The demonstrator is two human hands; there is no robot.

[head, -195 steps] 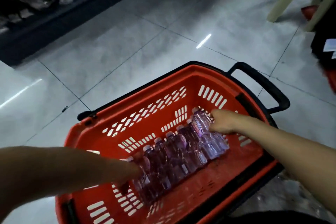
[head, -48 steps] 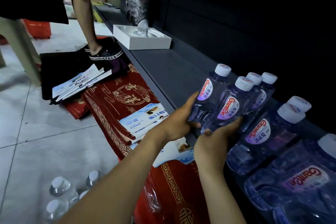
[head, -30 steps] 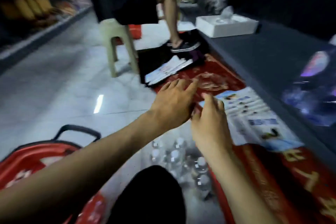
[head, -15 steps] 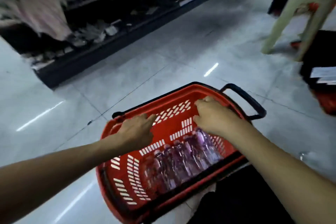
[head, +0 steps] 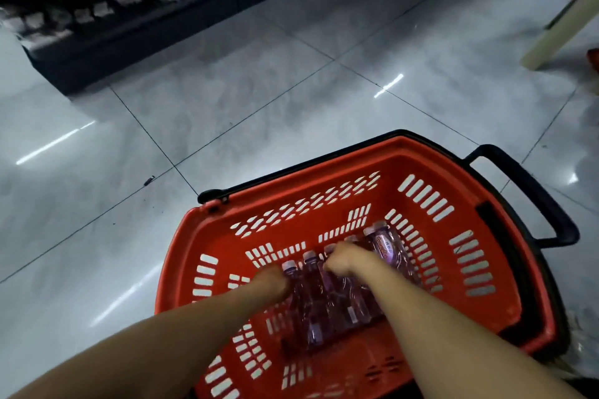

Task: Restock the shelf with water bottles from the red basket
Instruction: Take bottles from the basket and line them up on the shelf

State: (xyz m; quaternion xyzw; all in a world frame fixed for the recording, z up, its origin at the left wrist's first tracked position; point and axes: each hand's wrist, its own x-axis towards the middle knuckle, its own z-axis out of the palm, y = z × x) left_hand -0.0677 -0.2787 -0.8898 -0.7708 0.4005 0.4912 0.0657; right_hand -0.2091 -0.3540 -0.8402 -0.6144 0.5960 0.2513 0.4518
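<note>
Head view: right hand [head: 343, 261] curls over the necks mid-row of the water bottles [head: 384, 244], seemingly gripping them. Left hand [head: 272, 282] sits against the row's left end with its fingers hidden, so its hold cannot be told. The bottles lie side by side on the floor of the red basket [head: 324, 186]. Best to squeeze several together from both ends and lift level, so none slips out.
</note>
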